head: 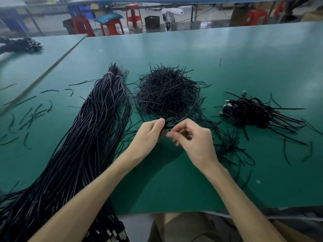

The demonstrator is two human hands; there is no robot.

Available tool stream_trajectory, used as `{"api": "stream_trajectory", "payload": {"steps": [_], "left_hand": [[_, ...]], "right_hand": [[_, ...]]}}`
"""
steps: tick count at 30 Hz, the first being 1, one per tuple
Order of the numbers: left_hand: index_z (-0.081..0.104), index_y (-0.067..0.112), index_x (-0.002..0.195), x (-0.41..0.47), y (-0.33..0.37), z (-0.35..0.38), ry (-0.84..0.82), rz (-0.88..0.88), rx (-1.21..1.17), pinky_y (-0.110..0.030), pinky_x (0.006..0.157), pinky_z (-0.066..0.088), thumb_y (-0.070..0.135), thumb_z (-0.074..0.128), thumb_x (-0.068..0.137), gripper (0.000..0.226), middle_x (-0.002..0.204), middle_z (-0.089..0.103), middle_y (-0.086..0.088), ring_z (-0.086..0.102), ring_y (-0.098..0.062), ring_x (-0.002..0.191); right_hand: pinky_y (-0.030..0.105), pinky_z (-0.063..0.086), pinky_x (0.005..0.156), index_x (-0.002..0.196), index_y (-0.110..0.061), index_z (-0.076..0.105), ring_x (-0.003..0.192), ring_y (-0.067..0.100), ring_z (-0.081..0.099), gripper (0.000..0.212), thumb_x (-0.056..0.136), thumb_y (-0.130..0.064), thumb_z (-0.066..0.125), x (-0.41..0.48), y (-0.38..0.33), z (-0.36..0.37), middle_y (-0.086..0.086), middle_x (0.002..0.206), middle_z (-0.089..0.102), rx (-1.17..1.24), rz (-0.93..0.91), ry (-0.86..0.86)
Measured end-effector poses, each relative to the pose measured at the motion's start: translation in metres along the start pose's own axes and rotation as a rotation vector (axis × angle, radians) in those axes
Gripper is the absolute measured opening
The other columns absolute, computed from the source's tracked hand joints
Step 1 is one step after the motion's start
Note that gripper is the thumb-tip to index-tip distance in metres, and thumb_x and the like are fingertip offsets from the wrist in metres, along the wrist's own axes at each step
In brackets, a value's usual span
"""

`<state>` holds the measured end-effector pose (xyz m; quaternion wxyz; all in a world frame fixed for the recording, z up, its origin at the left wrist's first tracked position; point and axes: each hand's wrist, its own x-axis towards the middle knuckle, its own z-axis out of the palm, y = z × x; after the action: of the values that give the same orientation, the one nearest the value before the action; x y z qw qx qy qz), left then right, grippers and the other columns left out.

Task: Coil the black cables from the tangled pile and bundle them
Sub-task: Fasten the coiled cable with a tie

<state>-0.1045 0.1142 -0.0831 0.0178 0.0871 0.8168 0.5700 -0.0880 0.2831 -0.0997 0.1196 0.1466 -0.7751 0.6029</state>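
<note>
Head view: the left hand (pixel 150 132) pinches a small black coil (pixel 170 121) between thumb and fingers. The right hand (pixel 194 137), fingers curled, pinches the coil's near side. The coil is held just in front of the tie pile (pixel 166 95), and its tail (pixel 195 105) arcs over that pile's right edge. Long cables (pixel 97 130) lie left of the pile and coiled bundles (pixel 251 110) right of it, all on the green table (pixel 174 180).

Two hands (pixel 148 134) (pixel 194 139), four black heaps (pixel 97 128) (pixel 166 95) (pixel 253 110) (pixel 19 45)
</note>
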Motion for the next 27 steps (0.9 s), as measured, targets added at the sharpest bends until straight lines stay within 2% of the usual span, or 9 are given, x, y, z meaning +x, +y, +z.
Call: {"api": "stream_trajectory", "payload": {"steps": [2, 4, 7, 10, 15, 18, 22, 25, 27], "left_hand": [[0.040, 0.015, 0.066, -0.0003, 0.0009, 0.0004, -0.022, -0.035, -0.069, -0.021, 0.047, 0.026, 0.029, 0.038, 0.110, 0.046, 0.055, 0.034, 0.013, 0.028, -0.008, 0.049], [0.040, 0.020, 0.065, -0.0006, 0.0009, 0.0010, -0.052, -0.065, -0.146, -0.018, 0.045, 0.025, 0.027, 0.038, 0.110, 0.046, 0.053, 0.033, 0.015, 0.027, -0.006, 0.046], [0.045, 0.030, 0.058, -0.0018, 0.0022, 0.0010, -0.118, -0.072, -0.189, -0.018, 0.044, 0.024, 0.030, 0.040, 0.105, 0.047, 0.053, 0.034, 0.015, 0.026, -0.006, 0.045], [0.050, 0.030, 0.047, -0.0026, 0.0037, -0.0002, -0.133, -0.022, -0.060, -0.021, 0.045, 0.026, 0.036, 0.041, 0.099, 0.053, 0.048, 0.040, 0.009, 0.028, -0.009, 0.044], [0.043, 0.023, 0.050, -0.0022, -0.0008, 0.0001, -0.025, 0.017, 0.035, -0.028, 0.045, 0.024, 0.041, 0.042, 0.097, 0.050, 0.046, 0.038, 0.005, 0.030, -0.016, 0.045], [0.041, 0.017, 0.054, -0.0024, -0.0003, 0.0006, 0.019, 0.019, -0.004, -0.031, 0.047, 0.022, 0.040, 0.043, 0.097, 0.049, 0.048, 0.035, 0.003, 0.027, -0.018, 0.047], [0.035, 0.020, 0.056, -0.0020, 0.0021, -0.0003, 0.018, -0.034, -0.116, -0.024, 0.043, 0.021, 0.035, 0.043, 0.099, 0.046, 0.049, 0.031, 0.006, 0.023, -0.011, 0.044], [0.038, 0.025, 0.054, -0.0009, 0.0027, -0.0033, -0.052, -0.100, -0.153, -0.021, 0.042, 0.020, 0.027, 0.040, 0.109, 0.055, 0.051, 0.032, 0.008, 0.024, -0.009, 0.043], [0.041, 0.021, 0.057, -0.0016, 0.0047, -0.0042, -0.089, -0.115, -0.152, -0.022, 0.042, 0.021, 0.028, 0.038, 0.110, 0.054, 0.051, 0.034, 0.008, 0.025, -0.010, 0.043]], "right_hand": [[0.019, 0.049, 0.054, 0.085, -0.022, 0.063, 0.056, 0.016, 0.067, 0.020, 0.084, -0.027, 0.082, 0.0015, 0.0006, -0.0016, -0.002, 0.070, 0.072, 0.053, 0.040, -0.012], [0.019, 0.048, 0.052, 0.092, -0.021, 0.056, 0.055, 0.017, 0.068, 0.031, 0.083, -0.030, 0.084, 0.0027, 0.0014, -0.0023, 0.000, 0.071, 0.073, 0.097, 0.089, -0.035], [0.022, 0.055, 0.064, 0.112, -0.030, 0.054, 0.067, 0.014, 0.072, 0.041, 0.084, -0.033, 0.083, 0.0019, 0.0017, -0.0013, -0.006, 0.082, 0.076, 0.081, 0.066, -0.086], [0.022, 0.056, 0.072, 0.127, -0.040, 0.057, 0.070, 0.013, 0.072, 0.047, 0.087, -0.031, 0.080, 0.0009, 0.0006, -0.0001, -0.009, 0.086, 0.075, -0.009, 0.011, -0.161], [0.034, 0.056, 0.084, 0.122, -0.030, 0.066, 0.085, 0.000, 0.065, 0.031, 0.093, -0.033, 0.073, -0.0017, -0.0011, 0.0033, -0.018, 0.102, 0.071, -0.177, -0.054, -0.159], [0.037, 0.053, 0.085, 0.114, -0.017, 0.070, 0.094, 0.007, 0.062, 0.025, 0.097, -0.035, 0.067, -0.0024, -0.0010, 0.0037, -0.009, 0.107, 0.066, -0.292, -0.094, -0.109], [0.043, 0.053, 0.081, 0.110, -0.009, 0.071, 0.090, 0.019, 0.062, 0.020, 0.103, -0.024, 0.059, -0.0033, -0.0017, 0.0044, -0.001, 0.103, 0.061, -0.340, -0.153, -0.144], [0.040, 0.052, 0.073, 0.104, -0.010, 0.072, 0.079, 0.017, 0.059, 0.013, 0.101, -0.018, 0.062, -0.0023, -0.0036, 0.0027, -0.006, 0.092, 0.058, -0.266, -0.181, -0.139], [0.039, 0.052, 0.068, 0.099, -0.012, 0.072, 0.074, 0.016, 0.058, 0.011, 0.101, -0.017, 0.062, -0.0010, -0.0035, 0.0015, -0.008, 0.089, 0.057, -0.226, -0.156, -0.143]]}}
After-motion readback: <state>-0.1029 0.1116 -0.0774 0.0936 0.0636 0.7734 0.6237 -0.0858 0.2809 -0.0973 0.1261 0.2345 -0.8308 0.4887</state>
